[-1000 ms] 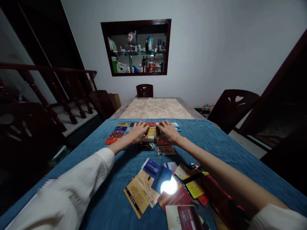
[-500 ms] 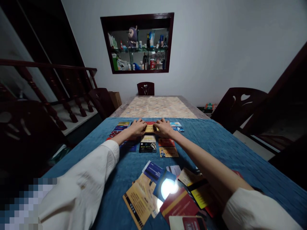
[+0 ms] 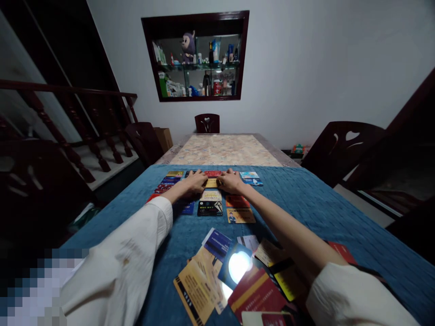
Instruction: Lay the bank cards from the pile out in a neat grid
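At the far part of the blue cloth, a yellow-gold card (image 3: 212, 183) lies between my two hands, just below a red card (image 3: 212, 173). My left hand (image 3: 195, 182), fingers curled and closed, holds its left edge. On the opposite edge is my right hand (image 3: 231, 182), also closed, fingertips pressed to the card. Below it in the same column are a cream card (image 3: 210, 195) and a black card (image 3: 210, 208). To the right of these lie an orange-red card (image 3: 237, 201) and a gold card with a figure (image 3: 240, 216). My hands partly cover neighbouring cards.
Loose overlapping cards lie close to me, among them a dark red card (image 3: 256, 290) and a blue card (image 3: 234, 262) with bright glare. More cards in columns include a blue-white card (image 3: 251, 181). Dark chairs (image 3: 343, 142) stand around the table (image 3: 231, 149).
The view has tilted slightly downward relative to the wall cabinet, which sits higher now. Both hands remain at the yellow-gold card, with only slight finger movement.
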`<action>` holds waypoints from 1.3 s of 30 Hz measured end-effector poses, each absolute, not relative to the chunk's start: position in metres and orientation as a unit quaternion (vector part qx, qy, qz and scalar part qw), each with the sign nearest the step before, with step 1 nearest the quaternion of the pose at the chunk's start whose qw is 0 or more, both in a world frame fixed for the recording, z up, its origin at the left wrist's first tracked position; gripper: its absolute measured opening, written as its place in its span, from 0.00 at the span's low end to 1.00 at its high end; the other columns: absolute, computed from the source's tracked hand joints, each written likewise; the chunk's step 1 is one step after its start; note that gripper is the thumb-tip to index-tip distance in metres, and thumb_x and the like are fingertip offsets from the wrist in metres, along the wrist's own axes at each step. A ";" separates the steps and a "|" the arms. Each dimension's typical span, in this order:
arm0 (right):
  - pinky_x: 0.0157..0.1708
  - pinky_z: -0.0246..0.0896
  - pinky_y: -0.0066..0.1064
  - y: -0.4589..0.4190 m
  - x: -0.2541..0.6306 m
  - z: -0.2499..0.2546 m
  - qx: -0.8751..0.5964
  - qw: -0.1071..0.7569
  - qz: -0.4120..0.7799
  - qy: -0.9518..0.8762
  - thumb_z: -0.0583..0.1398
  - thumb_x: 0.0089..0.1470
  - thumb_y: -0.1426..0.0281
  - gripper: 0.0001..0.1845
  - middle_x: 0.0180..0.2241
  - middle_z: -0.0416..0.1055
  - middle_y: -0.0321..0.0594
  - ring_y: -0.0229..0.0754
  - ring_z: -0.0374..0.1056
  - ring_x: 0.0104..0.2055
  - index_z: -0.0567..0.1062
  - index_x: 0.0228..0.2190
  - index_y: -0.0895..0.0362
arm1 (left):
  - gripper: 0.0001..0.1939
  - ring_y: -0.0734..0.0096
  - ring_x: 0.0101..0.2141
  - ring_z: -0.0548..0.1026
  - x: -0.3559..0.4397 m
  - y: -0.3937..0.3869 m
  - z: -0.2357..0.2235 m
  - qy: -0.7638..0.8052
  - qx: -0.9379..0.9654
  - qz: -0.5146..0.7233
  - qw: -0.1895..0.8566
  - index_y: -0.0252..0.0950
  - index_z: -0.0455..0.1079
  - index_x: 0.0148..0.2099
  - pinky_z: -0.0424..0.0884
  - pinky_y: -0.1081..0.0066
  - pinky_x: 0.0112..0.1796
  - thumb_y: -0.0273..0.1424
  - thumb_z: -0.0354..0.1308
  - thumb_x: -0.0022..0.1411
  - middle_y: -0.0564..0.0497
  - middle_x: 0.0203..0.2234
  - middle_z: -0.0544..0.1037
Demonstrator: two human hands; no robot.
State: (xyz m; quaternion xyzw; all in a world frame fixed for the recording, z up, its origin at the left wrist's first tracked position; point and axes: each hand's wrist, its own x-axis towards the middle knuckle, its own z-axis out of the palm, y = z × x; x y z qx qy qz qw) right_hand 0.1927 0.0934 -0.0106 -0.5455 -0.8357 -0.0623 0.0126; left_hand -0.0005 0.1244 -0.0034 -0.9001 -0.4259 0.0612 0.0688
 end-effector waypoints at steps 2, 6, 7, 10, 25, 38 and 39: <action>0.49 0.55 0.49 0.095 0.193 -0.012 -0.546 0.011 -0.058 -0.836 0.57 0.58 0.62 0.18 0.55 0.69 0.48 0.59 0.55 0.57 0.76 0.49 0.50 | 0.12 0.47 0.52 0.64 0.000 0.125 -0.003 -0.429 -0.899 0.064 0.065 0.35 0.70 0.45 0.62 0.48 0.48 0.30 0.54 0.58 0.39 0.48 0.73; 0.49 0.55 0.49 0.099 0.192 -0.015 -0.547 0.007 -0.052 -0.836 0.55 0.59 0.63 0.17 0.55 0.70 0.47 0.59 0.55 0.58 0.77 0.47 0.49 | 0.11 0.48 0.52 0.64 0.001 0.125 -0.002 -0.437 -0.895 0.069 0.057 0.36 0.70 0.42 0.61 0.47 0.48 0.29 0.55 0.55 0.39 0.47 0.73; 0.49 0.54 0.49 0.099 0.192 -0.016 -0.547 0.007 -0.050 -0.836 0.55 0.59 0.63 0.17 0.55 0.70 0.47 0.59 0.55 0.58 0.77 0.47 0.49 | 0.11 0.48 0.52 0.64 0.002 0.125 -0.002 -0.439 -0.894 0.071 0.056 0.36 0.70 0.42 0.61 0.47 0.48 0.28 0.56 0.54 0.40 0.47 0.73; 0.49 0.54 0.48 0.101 0.193 -0.016 -0.548 0.004 -0.047 -0.835 0.55 0.59 0.62 0.18 0.54 0.71 0.47 0.59 0.55 0.58 0.76 0.48 0.48 | 0.11 0.48 0.51 0.63 0.002 0.125 -0.002 -0.445 -0.891 0.073 0.050 0.36 0.70 0.40 0.61 0.47 0.48 0.28 0.57 0.52 0.41 0.45 0.74; 0.50 0.53 0.50 0.093 0.185 -0.012 -0.549 -0.002 -0.069 -0.833 0.52 0.58 0.67 0.20 0.51 0.74 0.51 0.59 0.57 0.57 0.77 0.48 0.54 | 0.13 0.47 0.50 0.64 0.007 0.131 -0.003 -0.440 -0.891 0.099 0.046 0.36 0.70 0.39 0.62 0.48 0.48 0.26 0.58 0.48 0.42 0.43 0.75; 0.48 0.52 0.46 0.066 0.216 0.009 -0.535 0.002 -0.098 -0.839 0.55 0.59 0.65 0.19 0.53 0.71 0.47 0.57 0.54 0.57 0.75 0.50 0.51 | 0.16 0.47 0.56 0.61 0.017 0.113 0.011 -0.457 -0.881 0.069 0.101 0.37 0.71 0.46 0.60 0.48 0.50 0.26 0.56 0.54 0.40 0.49 0.73; 0.48 0.51 0.45 0.062 0.221 0.010 -0.534 0.003 -0.099 -0.840 0.55 0.59 0.65 0.18 0.53 0.71 0.47 0.56 0.54 0.57 0.75 0.49 0.52 | 0.16 0.48 0.57 0.61 0.019 0.110 0.013 -0.451 -0.883 0.063 0.111 0.37 0.71 0.48 0.60 0.49 0.50 0.27 0.56 0.55 0.40 0.50 0.72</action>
